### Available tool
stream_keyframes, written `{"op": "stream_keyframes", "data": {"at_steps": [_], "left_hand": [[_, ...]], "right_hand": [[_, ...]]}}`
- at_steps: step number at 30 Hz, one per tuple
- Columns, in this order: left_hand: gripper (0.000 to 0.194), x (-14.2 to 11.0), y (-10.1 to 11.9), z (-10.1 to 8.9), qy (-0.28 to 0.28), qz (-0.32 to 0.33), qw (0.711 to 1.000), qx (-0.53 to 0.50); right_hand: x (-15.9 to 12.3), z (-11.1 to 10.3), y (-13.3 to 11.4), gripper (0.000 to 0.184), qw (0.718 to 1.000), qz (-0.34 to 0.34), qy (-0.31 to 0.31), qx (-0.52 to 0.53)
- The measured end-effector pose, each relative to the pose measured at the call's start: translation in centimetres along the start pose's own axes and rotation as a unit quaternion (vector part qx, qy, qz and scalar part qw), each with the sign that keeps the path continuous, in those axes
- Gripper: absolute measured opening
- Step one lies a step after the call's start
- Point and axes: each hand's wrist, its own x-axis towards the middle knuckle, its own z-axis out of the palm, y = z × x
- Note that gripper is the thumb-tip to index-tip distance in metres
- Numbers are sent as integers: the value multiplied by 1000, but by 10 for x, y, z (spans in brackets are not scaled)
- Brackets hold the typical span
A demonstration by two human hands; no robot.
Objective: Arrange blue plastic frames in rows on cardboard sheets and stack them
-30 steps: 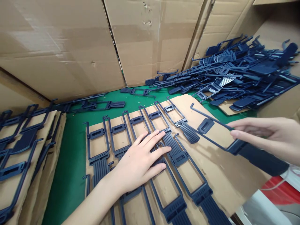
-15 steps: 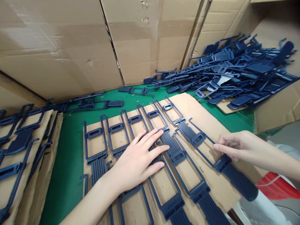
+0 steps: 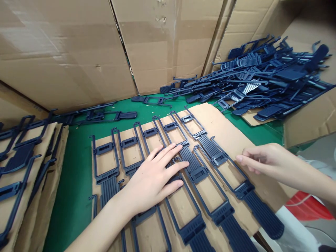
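Observation:
My left hand point(image 3: 157, 176) lies flat with fingers spread over several dark blue plastic parts in the middle of a cardboard sheet point(image 3: 231, 131). Each part has a thin open frame with hooked ends, a slotted crosspiece and a ribbed paddle. Just above the sheet's right side is my right hand point(image 3: 258, 159), fingers loosely curled and nothing held. Below and left of it, the rightmost plastic part point(image 3: 264, 210) rests among the row, its paddle sticking out past the sheet's edge. My left hand and forearm hide portions of the middle parts.
A jumbled pile of the same parts point(image 3: 283, 75) stands at the back right. Layered cardboard point(image 3: 56, 168) carrying more parts is at the left. Loose parts point(image 3: 126, 115) lie on the green table point(image 3: 70, 178) near the tall cardboard walls point(image 3: 78, 45).
My right hand has let go of the rightmost part and lifted slightly off it. That part has shifted left, closer beside its neighbour. My left hand stays in place.

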Motion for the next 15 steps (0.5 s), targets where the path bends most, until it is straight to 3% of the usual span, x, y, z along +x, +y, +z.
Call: {"op": "stream_keyframes", "data": {"at_steps": [6,15], "left_hand": [[40,0,0,0,5,1,1000,-6],[41,0,0,0,1,-1,1000,-4]], "right_hand": [[8,2,-17,34,996,-39,69,32],[16,22,-18,32,997,-66,31,34]]}}
